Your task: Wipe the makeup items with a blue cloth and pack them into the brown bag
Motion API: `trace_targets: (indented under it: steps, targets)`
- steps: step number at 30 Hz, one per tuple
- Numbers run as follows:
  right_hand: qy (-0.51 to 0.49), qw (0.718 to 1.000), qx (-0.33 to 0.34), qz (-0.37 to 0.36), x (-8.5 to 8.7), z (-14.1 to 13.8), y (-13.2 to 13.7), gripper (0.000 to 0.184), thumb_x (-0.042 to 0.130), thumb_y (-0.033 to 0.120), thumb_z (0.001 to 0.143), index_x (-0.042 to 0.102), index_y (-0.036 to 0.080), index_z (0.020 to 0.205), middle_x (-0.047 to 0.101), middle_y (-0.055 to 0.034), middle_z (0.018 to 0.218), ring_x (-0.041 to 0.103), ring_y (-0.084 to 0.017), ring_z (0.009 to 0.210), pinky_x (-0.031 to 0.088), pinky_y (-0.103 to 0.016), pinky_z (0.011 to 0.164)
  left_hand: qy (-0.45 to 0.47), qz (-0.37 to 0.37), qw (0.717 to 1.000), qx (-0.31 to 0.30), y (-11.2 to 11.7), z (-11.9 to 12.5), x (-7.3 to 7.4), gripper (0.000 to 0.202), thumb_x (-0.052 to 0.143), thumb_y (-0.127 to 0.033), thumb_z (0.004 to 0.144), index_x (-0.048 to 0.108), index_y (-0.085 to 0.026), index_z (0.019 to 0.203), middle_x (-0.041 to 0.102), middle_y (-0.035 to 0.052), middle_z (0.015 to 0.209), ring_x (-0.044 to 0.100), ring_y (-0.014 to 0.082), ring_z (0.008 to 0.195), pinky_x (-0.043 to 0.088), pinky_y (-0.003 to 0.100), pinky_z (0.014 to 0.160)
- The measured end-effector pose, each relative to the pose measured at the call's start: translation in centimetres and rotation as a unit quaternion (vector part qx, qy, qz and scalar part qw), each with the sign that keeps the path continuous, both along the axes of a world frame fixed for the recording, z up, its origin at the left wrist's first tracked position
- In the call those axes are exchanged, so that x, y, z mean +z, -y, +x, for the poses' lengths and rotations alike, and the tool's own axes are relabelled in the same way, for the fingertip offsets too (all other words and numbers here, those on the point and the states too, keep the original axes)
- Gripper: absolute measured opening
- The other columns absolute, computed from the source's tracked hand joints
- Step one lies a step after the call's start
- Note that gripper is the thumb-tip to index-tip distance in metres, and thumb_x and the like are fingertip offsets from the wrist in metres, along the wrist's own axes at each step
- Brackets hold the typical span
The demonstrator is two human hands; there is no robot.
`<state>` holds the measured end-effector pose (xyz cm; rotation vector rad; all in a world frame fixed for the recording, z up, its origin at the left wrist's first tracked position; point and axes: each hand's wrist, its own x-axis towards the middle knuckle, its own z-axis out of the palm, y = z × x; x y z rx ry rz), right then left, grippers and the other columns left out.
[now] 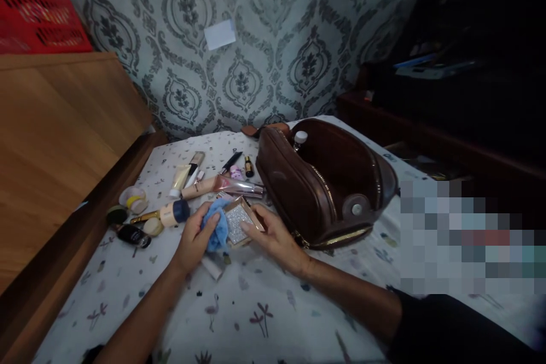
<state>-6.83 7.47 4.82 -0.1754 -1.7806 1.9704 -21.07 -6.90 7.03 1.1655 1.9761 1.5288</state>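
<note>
My left hand [194,239] is closed round a small blue cloth [216,226] and presses it against a glittery silver compact with a gold rim [239,220]. My right hand [273,236] grips that compact from the right side, thumb on its top. Both hands hover just above a white bedsheet with a flower and flamingo print [256,318]. An open brown leather cosmetic bag [324,182] stands right of my hands, with a white-capped bottle [300,137] inside it.
Several makeup items lie left of the bag: a pink tube [222,185], a foundation bottle [170,213], a cream tube [180,179], a lipstick [248,166], round compacts [133,199]. A wooden headboard [63,142] stands at left, a patterned wall behind.
</note>
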Motion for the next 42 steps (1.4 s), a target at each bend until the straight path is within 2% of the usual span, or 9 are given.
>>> trace_targets:
  steps: [6, 11, 15, 21, 28, 32, 36, 39, 42]
  targets:
    - [0.033, 0.998, 0.046, -0.018, 0.0, 0.1, -0.1, 0.037, 0.068, 0.057, 0.084, 0.061, 0.022, 0.090, 0.058, -0.0007, 0.081, 0.054, -0.017, 0.075, 0.044, -0.029, 0.068, 0.003, -0.007, 1.000, 0.003, 0.1, 0.2, 0.3, 0.037, 0.054, -0.051, 0.094, 0.066, -0.016, 0.092, 0.052, -0.0026, 0.066, 0.046, 0.0126, 0.059, 0.040, 0.022, 0.055]
    - [0.058, 0.990, 0.073, -0.105, 0.7, 0.3, 0.2, 0.046, 0.072, 0.057, 0.079, 0.058, 0.024, 0.109, 0.061, -0.0005, 0.082, 0.058, -0.016, 0.071, 0.044, -0.028, 0.062, -0.021, 0.042, 0.998, 0.050, -0.3, 0.5, 0.5, 0.041, 0.054, -0.053, 0.094, 0.059, -0.017, 0.076, 0.051, -0.0024, 0.068, 0.045, 0.0123, 0.064, 0.040, 0.022, 0.060]
    - [0.045, 0.992, 0.048, -0.110, 0.9, 0.4, 0.3, 0.047, 0.071, 0.056, 0.081, 0.054, 0.025, 0.112, 0.063, -0.0001, 0.086, 0.062, -0.017, 0.078, 0.049, -0.030, 0.070, 0.018, 0.047, 0.997, 0.056, -0.4, 0.5, 0.4, 0.041, 0.052, -0.056, 0.095, 0.066, -0.018, 0.090, 0.057, -0.0006, 0.076, 0.051, 0.0145, 0.073, 0.044, 0.023, 0.068]
    - [0.019, 0.998, 0.015, -0.057, 1.3, 0.6, 0.2, 0.041, 0.067, 0.055, 0.085, 0.052, 0.026, 0.109, 0.065, -0.0017, 0.096, 0.063, -0.021, 0.096, 0.052, -0.035, 0.084, 0.050, 0.013, 0.999, 0.016, -0.3, 0.6, 0.0, 0.047, 0.053, -0.056, 0.095, 0.066, -0.019, 0.119, 0.068, 0.0040, 0.097, 0.060, 0.0188, 0.088, 0.049, 0.027, 0.081]
    - [0.045, 0.997, 0.059, -0.028, 0.1, -0.1, -0.1, 0.043, 0.077, 0.052, 0.076, 0.051, 0.023, 0.094, 0.051, 0.0045, 0.074, 0.049, -0.013, 0.065, 0.042, -0.026, 0.062, -0.006, -0.006, 1.000, 0.022, -0.1, 1.1, 0.7, 0.042, 0.052, -0.055, 0.095, 0.067, -0.016, 0.098, 0.056, -0.0008, 0.074, 0.048, 0.0135, 0.066, 0.044, 0.023, 0.061]
    - [0.043, 0.995, 0.070, -0.054, 0.4, -0.1, -0.2, 0.040, 0.077, 0.050, 0.075, 0.057, 0.022, 0.095, 0.054, 0.0030, 0.077, 0.052, -0.014, 0.069, 0.041, -0.027, 0.063, -0.011, -0.011, 1.000, 0.012, -0.1, 1.2, 0.8, 0.041, 0.050, -0.052, 0.097, 0.067, -0.016, 0.102, 0.055, -0.0010, 0.075, 0.047, 0.0133, 0.066, 0.042, 0.023, 0.061]
    - [0.027, 0.996, 0.017, -0.080, 0.7, 0.0, -0.1, 0.043, 0.077, 0.051, 0.075, 0.058, 0.022, 0.100, 0.062, 0.0001, 0.088, 0.058, -0.017, 0.078, 0.046, -0.030, 0.072, -0.005, -0.006, 1.000, 0.015, -0.1, 1.2, 0.9, 0.042, 0.051, -0.053, 0.096, 0.067, -0.015, 0.103, 0.056, 0.0001, 0.076, 0.049, 0.0142, 0.068, 0.041, 0.023, 0.061]
    - [0.019, 0.997, -0.005, -0.078, 0.4, 0.0, 0.0, 0.041, 0.075, 0.051, 0.077, 0.058, 0.023, 0.102, 0.064, 0.0005, 0.088, 0.059, -0.017, 0.077, 0.047, -0.029, 0.070, -0.003, -0.010, 1.000, -0.001, -0.1, 1.2, 0.9, 0.041, 0.052, -0.053, 0.095, 0.066, -0.016, 0.106, 0.060, 0.0014, 0.080, 0.050, 0.0147, 0.068, 0.042, 0.023, 0.061]
    - [0.026, 0.997, -0.002, -0.079, 0.1, -0.1, 0.1, 0.041, 0.078, 0.051, 0.075, 0.057, 0.022, 0.096, 0.062, 0.0015, 0.082, 0.058, -0.016, 0.072, 0.047, -0.028, 0.066, -0.018, -0.013, 1.000, 0.011, -0.1, 1.1, 0.8, 0.038, 0.052, -0.052, 0.096, 0.063, -0.016, 0.095, 0.056, -0.0008, 0.072, 0.047, 0.0130, 0.062, 0.040, 0.023, 0.057]
